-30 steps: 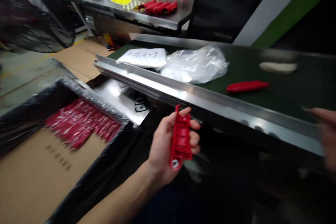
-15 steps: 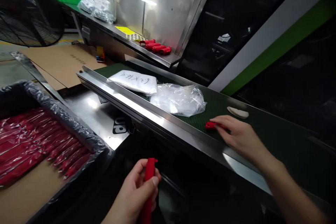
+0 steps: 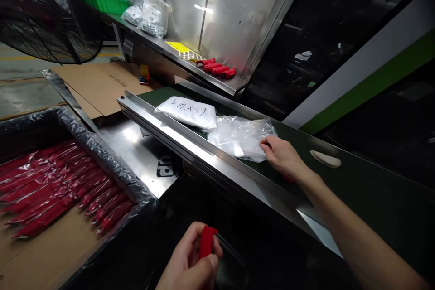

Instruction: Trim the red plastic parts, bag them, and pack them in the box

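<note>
My left hand (image 3: 186, 263) is low in the view, closed round a red plastic part (image 3: 205, 241) that stands upright between thumb and fingers. My right hand (image 3: 282, 156) reaches over the steel rail onto the green conveyor belt (image 3: 356, 190). Its fingers are curled and pinch the near edge of a pile of clear plastic bags (image 3: 238, 138). A second red part (image 3: 288, 179) peeks out from under that wrist on the belt. A white packet with handwriting (image 3: 188, 111) lies left of the bags.
A black-lined carton (image 3: 84, 140) at the left holds several bagged red parts (image 3: 61, 186). Several red parts (image 3: 217, 67) sit on a steel shelf behind. A small white piece (image 3: 326, 159) lies on the belt. A fan (image 3: 44, 13) and flat cardboard (image 3: 98, 84) are at the far left.
My right hand came onto the belt, touched the red part, then slid left to the clear bags. My left hand dropped lower and turned its red part edge-on.
</note>
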`<state>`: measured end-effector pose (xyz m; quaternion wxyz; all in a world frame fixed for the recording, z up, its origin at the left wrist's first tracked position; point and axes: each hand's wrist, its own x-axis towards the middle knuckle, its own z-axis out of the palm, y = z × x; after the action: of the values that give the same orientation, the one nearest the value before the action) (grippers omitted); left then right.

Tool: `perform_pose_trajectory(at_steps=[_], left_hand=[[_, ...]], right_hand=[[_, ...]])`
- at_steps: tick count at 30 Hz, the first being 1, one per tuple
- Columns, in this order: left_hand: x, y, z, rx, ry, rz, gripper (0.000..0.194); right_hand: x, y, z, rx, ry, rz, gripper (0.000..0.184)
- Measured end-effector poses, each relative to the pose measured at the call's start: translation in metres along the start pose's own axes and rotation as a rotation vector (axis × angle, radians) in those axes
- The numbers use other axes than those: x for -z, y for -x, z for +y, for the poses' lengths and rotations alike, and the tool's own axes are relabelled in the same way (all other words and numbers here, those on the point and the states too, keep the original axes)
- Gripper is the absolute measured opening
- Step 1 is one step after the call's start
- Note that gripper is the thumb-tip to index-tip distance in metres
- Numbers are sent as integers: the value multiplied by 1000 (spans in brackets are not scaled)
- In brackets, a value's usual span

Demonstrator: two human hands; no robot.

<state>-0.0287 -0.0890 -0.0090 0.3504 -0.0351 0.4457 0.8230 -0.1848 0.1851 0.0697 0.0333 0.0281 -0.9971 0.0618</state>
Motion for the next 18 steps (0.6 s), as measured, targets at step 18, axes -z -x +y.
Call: perform_pose_trajectory(at_steps=[18], left_hand=[[-10,-12,-11,-209,-477,264,27]], right_hand=[[-39,174,-98,-17,-515,157,18]])
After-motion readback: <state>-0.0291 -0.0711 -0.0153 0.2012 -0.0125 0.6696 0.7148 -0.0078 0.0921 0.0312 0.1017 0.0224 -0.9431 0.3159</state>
